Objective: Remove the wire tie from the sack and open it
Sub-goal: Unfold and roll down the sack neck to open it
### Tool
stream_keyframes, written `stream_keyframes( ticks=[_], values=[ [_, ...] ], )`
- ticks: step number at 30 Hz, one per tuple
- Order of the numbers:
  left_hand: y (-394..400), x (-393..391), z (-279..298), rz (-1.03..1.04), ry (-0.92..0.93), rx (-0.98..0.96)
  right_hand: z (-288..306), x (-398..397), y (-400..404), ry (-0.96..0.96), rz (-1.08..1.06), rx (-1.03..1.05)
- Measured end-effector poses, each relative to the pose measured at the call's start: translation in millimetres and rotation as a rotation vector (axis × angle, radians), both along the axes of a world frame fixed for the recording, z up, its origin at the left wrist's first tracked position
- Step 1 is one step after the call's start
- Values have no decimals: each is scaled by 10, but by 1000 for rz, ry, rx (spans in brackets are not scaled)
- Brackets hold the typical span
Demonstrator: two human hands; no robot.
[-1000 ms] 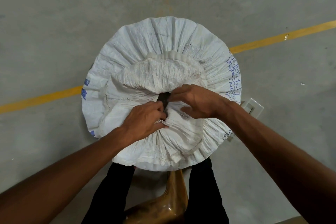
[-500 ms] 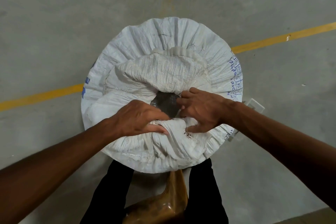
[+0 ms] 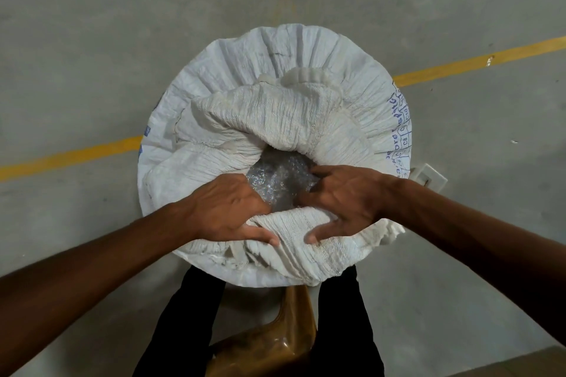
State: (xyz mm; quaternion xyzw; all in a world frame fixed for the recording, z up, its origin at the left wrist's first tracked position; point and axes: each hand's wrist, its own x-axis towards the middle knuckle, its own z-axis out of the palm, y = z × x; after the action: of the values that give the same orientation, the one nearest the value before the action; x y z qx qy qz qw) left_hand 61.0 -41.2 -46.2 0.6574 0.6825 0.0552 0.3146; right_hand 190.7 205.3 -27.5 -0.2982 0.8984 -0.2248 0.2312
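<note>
A large white woven sack with blue print stands upright on the concrete floor, seen from above. Its crumpled mouth is parted in the middle, and clear shiny flakes show inside the gap. My left hand grips the near-left edge of the mouth, fingers tucked inside and thumb on the outer fabric. My right hand holds the near-right edge the same way. No wire tie is visible anywhere.
A yellow painted line crosses the grey floor behind the sack. A small white block lies on the floor at the sack's right side. A brown plastic seat sits between my black-trousered legs, close to the sack.
Both hands have pulled apart, left going left and right going right. The sack's mouth has widened from a small dark slit to a gap showing the shiny contents.
</note>
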Motion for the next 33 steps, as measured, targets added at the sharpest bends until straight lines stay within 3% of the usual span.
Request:
stream_keyframes(
  ticks=[3, 12, 16, 20, 29, 33],
  values=[
    [-39, 25, 36, 12, -19, -58, 38, 35, -32, -128, 4, 63],
    [-119, -5, 78, 83, -3, -96, 22, 216, 9, -140, -90, 50],
    [-161, 74, 57, 57, 95, 45, 3, 210, 6, -190, -116, 47],
    [-89, 141, 115, 36, 43, -67, 25, 132, -70, -224, -173, 8],
    [68, -202, 234, 567, -43, -180, 6, -117, 70, -164, -568, -39],
    [61, -286, 342, 719, -141, -105, -25, -131, 123, -171, -705, -134]
  ],
)
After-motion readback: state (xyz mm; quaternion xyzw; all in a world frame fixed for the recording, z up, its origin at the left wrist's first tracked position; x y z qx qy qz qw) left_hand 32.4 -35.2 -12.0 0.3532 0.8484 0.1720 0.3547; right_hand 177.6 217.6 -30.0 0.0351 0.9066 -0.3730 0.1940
